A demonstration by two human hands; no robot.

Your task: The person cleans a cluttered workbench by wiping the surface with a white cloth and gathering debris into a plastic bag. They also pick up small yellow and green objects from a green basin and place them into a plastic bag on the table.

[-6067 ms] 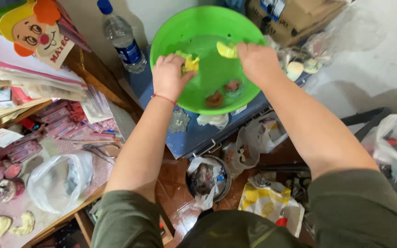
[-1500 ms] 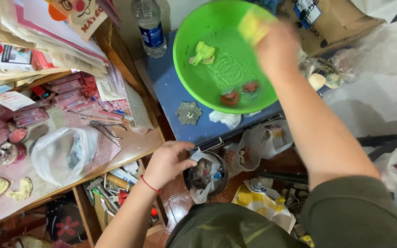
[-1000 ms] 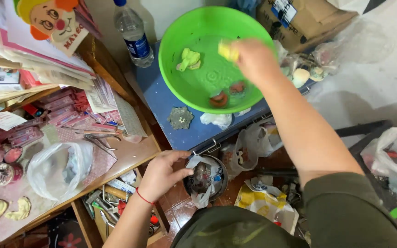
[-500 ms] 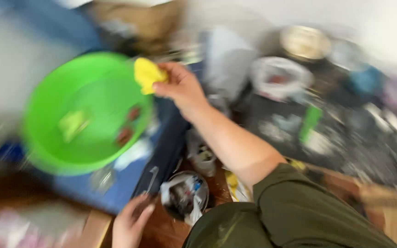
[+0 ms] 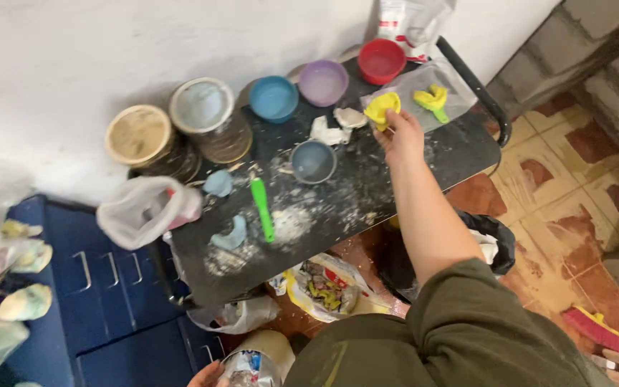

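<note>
Gone from view is the green basin I was reaching into a second ago; my view has swung to the dusty black tray table (image 5: 395, 190), and that table serves as the landmark for everything below.

Nearest me, at the bottom edge below the table, my left hand (image 5: 205, 374) shows only as fingertips touching a bag-lined container (image 5: 252, 365); I cannot tell whether it grips or merely rests there. Between me and the table's near edge, a plastic bag of scraps (image 5: 324, 287) lies on the floor.

On the table's near half lie a pale blue cast piece (image 5: 231, 235) and a green-handled tool (image 5: 261, 208), surrounded by white powder. Toward the middle stands a small blue-grey mixing bowl (image 5: 313, 161).

My right hand (image 5: 399, 136) has travelled with the view and is now extended across the table's right portion, fingers pinched on a yellow impression tray (image 5: 382, 107), the same yellow piece it held over the basin. That piece is raised just above the table, beside a clear plastic bag (image 5: 410, 89) on which a second yellow tray (image 5: 433, 99) rests.

At the table's far edge, against the wall, stand a blue bowl (image 5: 273, 98), a purple bowl (image 5: 323, 82) and a red bowl (image 5: 381, 61). Judged from this, the yellow piece has been carried from the basin to the table.
</note>
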